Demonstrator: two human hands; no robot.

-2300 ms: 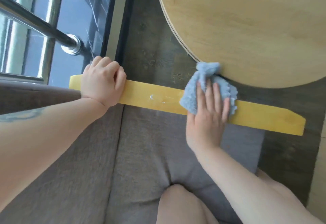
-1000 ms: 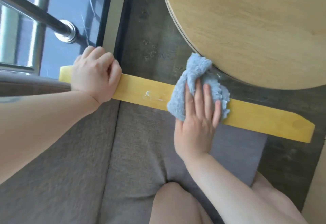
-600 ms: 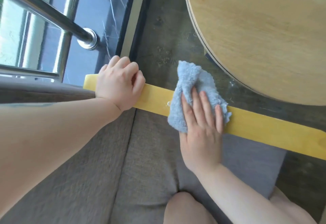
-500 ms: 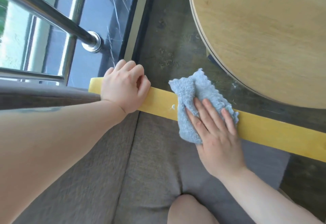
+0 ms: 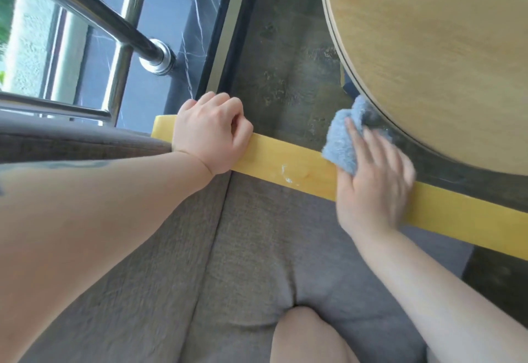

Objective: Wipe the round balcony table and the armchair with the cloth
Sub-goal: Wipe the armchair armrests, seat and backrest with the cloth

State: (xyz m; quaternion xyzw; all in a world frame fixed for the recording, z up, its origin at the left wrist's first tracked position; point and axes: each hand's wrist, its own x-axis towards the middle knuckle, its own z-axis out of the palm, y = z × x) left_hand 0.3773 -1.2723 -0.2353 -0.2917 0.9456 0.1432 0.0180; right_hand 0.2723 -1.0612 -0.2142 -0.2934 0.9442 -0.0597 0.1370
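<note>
The armchair's yellow wooden armrest (image 5: 291, 162) runs from middle left down to the right edge. My left hand (image 5: 211, 134) grips its far end with curled fingers. My right hand (image 5: 374, 180), blurred by motion, presses a light blue cloth (image 5: 340, 140) flat onto the armrest with straight fingers. The cloth's upper end touches the rim of the round wooden table (image 5: 445, 57) at the top right. A whitish smear (image 5: 285, 172) shows on the armrest between my hands. The grey seat cushion (image 5: 257, 248) fills the lower middle.
A steel balcony railing (image 5: 114, 31) and glass panel stand at the top left. Dark stained floor (image 5: 283, 77) lies between the armrest and the table. My knee (image 5: 308, 337) shows at the bottom.
My right hand has slid the cloth to the right along the armrest, uncovering the whitish smear. The cloth now reaches the table rim. My left hand keeps its hold.
</note>
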